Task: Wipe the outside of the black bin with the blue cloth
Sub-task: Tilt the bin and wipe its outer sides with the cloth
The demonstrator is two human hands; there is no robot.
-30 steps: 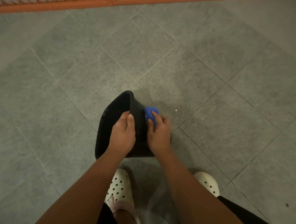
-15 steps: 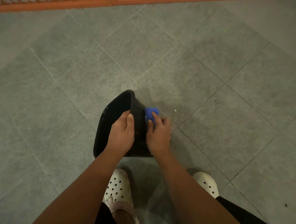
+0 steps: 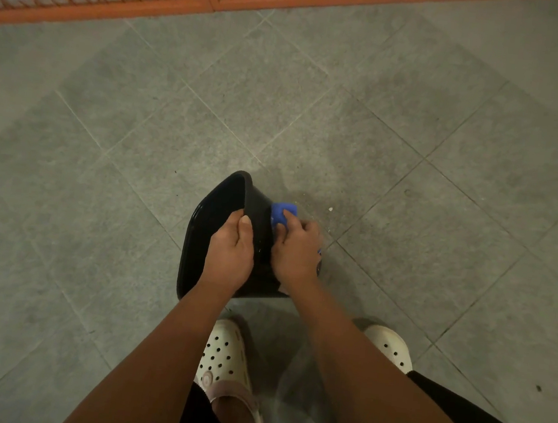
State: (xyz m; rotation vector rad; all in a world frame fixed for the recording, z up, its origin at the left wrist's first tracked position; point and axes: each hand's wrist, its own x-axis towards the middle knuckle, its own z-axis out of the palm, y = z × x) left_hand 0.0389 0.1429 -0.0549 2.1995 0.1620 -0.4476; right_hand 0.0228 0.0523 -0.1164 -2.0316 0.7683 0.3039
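The black bin (image 3: 199,234) stands tilted on the grey tiled floor, its open mouth turned to the left. My left hand (image 3: 230,252) grips the bin's rim, fingers inside and thumb on the outer wall. My right hand (image 3: 296,249) presses the blue cloth (image 3: 282,213) against the bin's right outer wall. Only the cloth's far end shows past my fingers; the rest is under the hand.
An orange metal gate (image 3: 203,0) runs along the far edge of the floor. My feet in white perforated clogs (image 3: 226,357) stand just behind the bin, the right clog (image 3: 389,347) to the right. Small white specks (image 3: 330,209) lie on the tiles beside the cloth.
My right hand has slid the cloth slightly up and away along the bin's outer wall. The left hand keeps its hold on the rim and the bin has barely shifted.
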